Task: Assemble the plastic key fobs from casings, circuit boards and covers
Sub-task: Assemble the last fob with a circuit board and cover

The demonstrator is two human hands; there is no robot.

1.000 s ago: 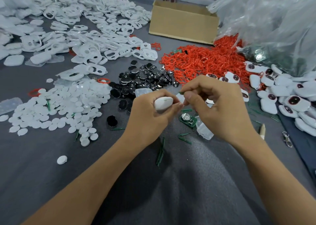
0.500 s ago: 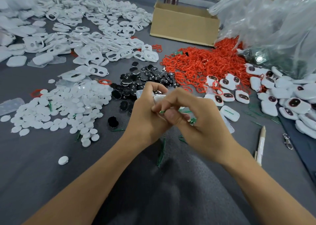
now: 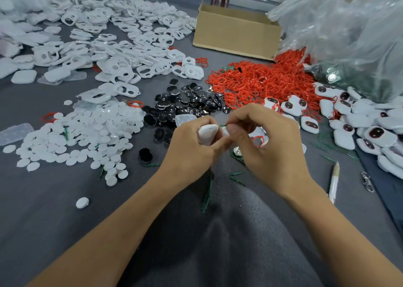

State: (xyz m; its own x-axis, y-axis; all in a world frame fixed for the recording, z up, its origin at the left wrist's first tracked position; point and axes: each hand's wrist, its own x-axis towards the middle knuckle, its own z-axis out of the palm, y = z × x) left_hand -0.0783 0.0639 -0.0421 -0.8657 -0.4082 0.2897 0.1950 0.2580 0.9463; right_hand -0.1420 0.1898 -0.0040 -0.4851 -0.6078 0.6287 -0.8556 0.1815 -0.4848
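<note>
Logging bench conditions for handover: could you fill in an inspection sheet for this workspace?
Surface: grey cloth, mostly covered by parts.
Job's things: white casing, green sliver, circuit board beneath the hands; piles of white frames, white discs, glossy black pieces, red rings, assembled fobs.
Clutter: scattered green strips, pen, metal clasp.
Grippers: left hand grips the casing; right hand pinches the sliver.
Cables: nothing seen.
Surroundings: cardboard box, clear plastic bag.
</note>
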